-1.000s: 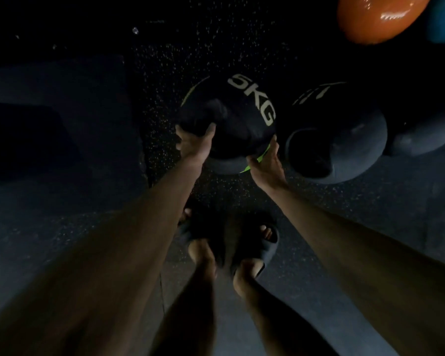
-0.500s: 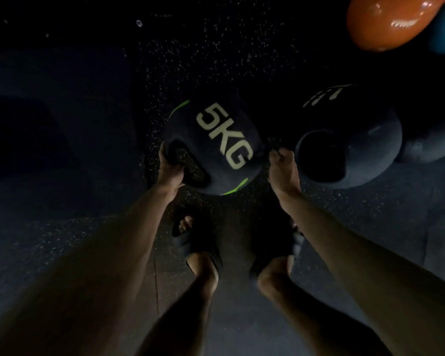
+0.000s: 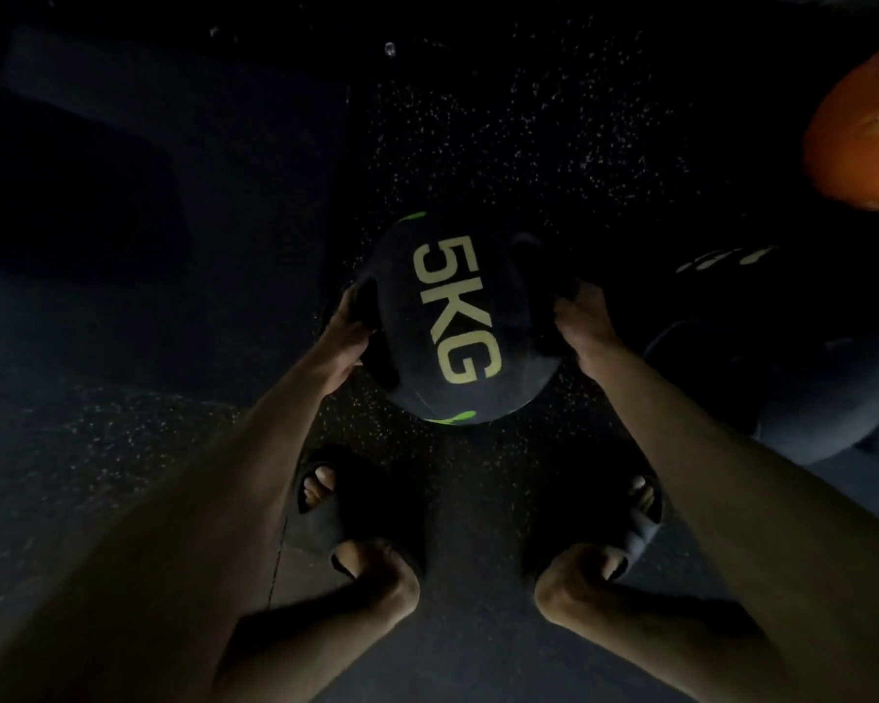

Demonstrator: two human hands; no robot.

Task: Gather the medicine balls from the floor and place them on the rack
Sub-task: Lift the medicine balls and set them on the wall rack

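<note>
- I see the 5 kg medicine ball, black, just above the middle of the view, held between both hands over the speckled rubber floor.
- The left hand sits at the ball's 9 o'clock. Its fingers curl into a recessed grip on that side, so it is clamped on the ball.
- The right hand sits at the ball's 3 o'clock. Its fingers hook into the matching recess and its thumb lies over the edge, so it grips the ball too.
- Both forearms run in from 7 and 5 o'clock to meet the ball.
- I cannot tell whether the ball touches the floor or hangs just above it; the light is too dim.
- The writing on the ball reads "5KG" in pale yellow, turned so it runs from 12 o'clock down towards 6.
- Short green streaks mark the ball's rim at about 11 and 6 o'clock.
- A second dark medicine ball lies on the floor at 3 o'clock, just beside the right hand. It carries pale dashes near its top that I cannot read.
- An orange ball shows at 2 o'clock, cut by the frame edge.
- At 6 o'clock the person's feet stand apart in dark slide sandals, toes pointing towards the ball.
</note>
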